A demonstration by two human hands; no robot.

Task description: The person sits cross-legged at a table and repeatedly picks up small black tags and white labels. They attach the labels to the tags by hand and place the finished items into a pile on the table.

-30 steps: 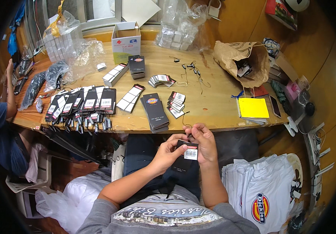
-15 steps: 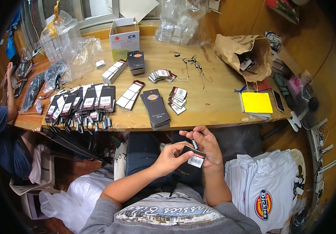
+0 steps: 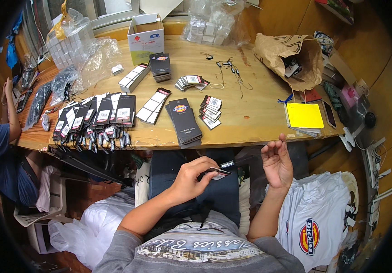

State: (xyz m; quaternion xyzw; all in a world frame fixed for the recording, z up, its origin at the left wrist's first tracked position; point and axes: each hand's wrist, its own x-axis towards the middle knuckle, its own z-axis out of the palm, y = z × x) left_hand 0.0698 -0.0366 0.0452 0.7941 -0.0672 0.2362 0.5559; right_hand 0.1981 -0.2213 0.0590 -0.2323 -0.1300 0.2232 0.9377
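Note:
My left hand [image 3: 193,179] is closed over my lap, pinching a small stack of black hang tags [image 3: 217,173] tilted nearly edge-on. A small dark tag seal [image 3: 227,164] with white lettering sticks out beyond them. From it a thin dark cord runs right toward my right hand [image 3: 278,163], raised in front of the table edge, fingertips drawn together at the cord's end. The cord is faint near those fingertips. Closest on the table lie a stack of black hang tags [image 3: 184,123] and a small fan of white barcode tags [image 3: 211,111].
Strung hang tags [image 3: 96,116] crowd the table's left front. A carton [image 3: 146,43], a paper bag [image 3: 291,59], a yellow notepad [image 3: 304,116] and loose seal cords [image 3: 232,70] lie farther back. Folded white shirts [image 3: 312,214] sit at my right; another person [image 3: 7,154] is at left.
My hands have come apart: the right moved right and up, drawing the cord out from the tags. The left stays over my lap, its tags now turned nearly edge-on.

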